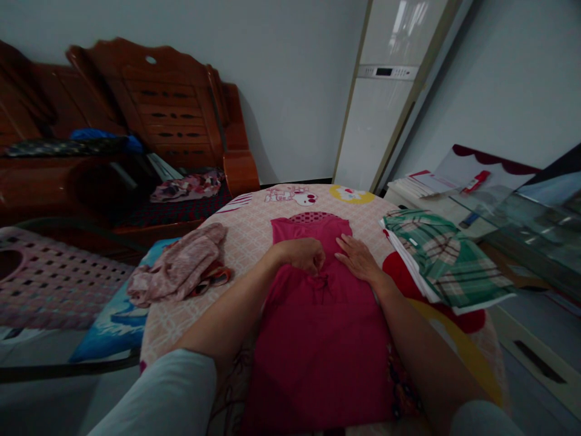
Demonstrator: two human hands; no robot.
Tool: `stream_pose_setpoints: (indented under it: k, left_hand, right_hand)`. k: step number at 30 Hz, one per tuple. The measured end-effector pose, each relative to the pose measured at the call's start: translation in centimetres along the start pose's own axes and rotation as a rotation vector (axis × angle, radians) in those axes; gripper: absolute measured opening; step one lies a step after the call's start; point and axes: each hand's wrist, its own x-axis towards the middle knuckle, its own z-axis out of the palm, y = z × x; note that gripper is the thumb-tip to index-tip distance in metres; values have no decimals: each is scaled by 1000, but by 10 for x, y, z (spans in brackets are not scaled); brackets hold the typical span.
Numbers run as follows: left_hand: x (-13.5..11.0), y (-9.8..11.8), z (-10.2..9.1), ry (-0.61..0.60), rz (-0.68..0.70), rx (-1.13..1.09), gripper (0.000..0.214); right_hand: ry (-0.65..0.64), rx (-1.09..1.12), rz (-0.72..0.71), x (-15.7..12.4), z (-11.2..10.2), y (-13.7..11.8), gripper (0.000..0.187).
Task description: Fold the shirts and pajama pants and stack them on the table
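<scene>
A dark pink garment [318,351] lies spread lengthwise on the round table, with a small bow [319,281] of the same colour at its middle. Over its upper part, just above the bow, my left hand [305,254] is closed with the fingers curled in. Whether it pinches any fabric or string is hidden. My right hand [357,257] rests flat on the upper right side of the garment, fingers stretched out. A patterned cloth [313,217] peeks out behind the garment's top edge.
The patterned tablecloth [254,224] covers the table. To the left lies a crumpled pale pink garment [181,266]; to the right, a folded green plaid cloth [454,260]. A wooden chair [154,91], a woven plastic chair [59,278] and a glass-topped cabinet [521,224] stand around.
</scene>
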Motion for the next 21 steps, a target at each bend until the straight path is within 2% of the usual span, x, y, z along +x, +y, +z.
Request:
stream_pose_setpoints:
  k: [4, 9, 11, 14, 16, 18, 21]
  left_hand:
    - [-3, 3, -2, 4, -35, -16, 10]
    - [-1, 1, -8, 149, 175, -187, 17]
    - [7, -2, 0, 102, 192, -232, 17]
    - [25, -7, 21, -33, 115, -244, 17]
    - [33, -11, 32, -52, 83, -223, 22]
    - [33, -14, 34, -53, 90, -243, 25]
    - [23, -18, 23, -91, 97, -361, 25]
  right_hand:
    - [7, 8, 1, -1, -1, -1, 63]
    - [9, -15, -4, -1, 0, 0, 64]
    - [4, -17, -2, 0, 0, 0, 64]
    - [-5, -11, -3, 0, 0, 1, 63]
    - [-3, 3, -5, 0, 0, 1, 63]
    - [17, 48, -4, 0, -1, 2, 61]
    - [69, 199, 14, 0, -2, 5, 53]
